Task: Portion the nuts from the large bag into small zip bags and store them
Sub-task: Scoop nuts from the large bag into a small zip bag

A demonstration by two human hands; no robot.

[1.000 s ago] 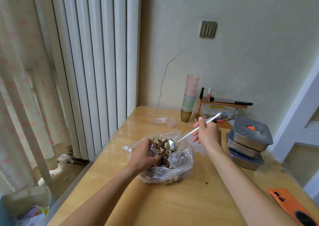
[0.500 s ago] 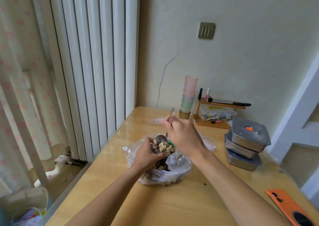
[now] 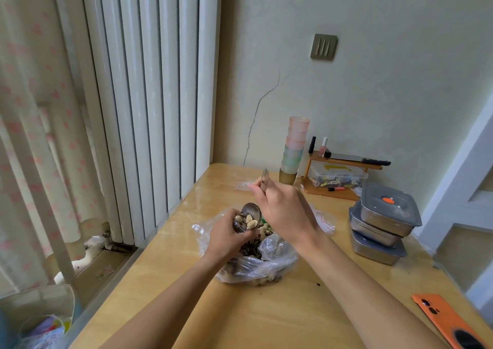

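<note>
Spoon [image 3: 250,209]: metal. Its mid-handle is hidden inside the right hand [image 3: 285,212], which is closed in a fist round it. Only the bowl and the handle tip show. Long axis steep: the tip points up and away from the large bag [image 3: 269,266], and the bowl hangs low over the bag's mouth, loaded with pale nuts [image 3: 250,222].

Left hand [image 3: 228,239]: at the near-left rim of the large bag, fingers curled tight on clear plastic [image 3: 202,231]. Cannot tell whether that is a small bag or the large bag's own rim, since the fingers and spoon bowl cover the join.

Large bag: thin, crinkled, transparent film, slumped on the wooden tabletop [image 3: 266,319], mouth upward. Contents are mixed, with dark striped seeds and tan kernels; the lower layers are blurred through the film.

Behind the large bag lies a flat clear zip bag [image 3: 243,186], partly covered by the right hand. To the bag's right is a stack of steel lidded boxes [image 3: 384,223]. Nearer and right of it, an orange phone [image 3: 450,319] is cut off at the frame edge.
</note>
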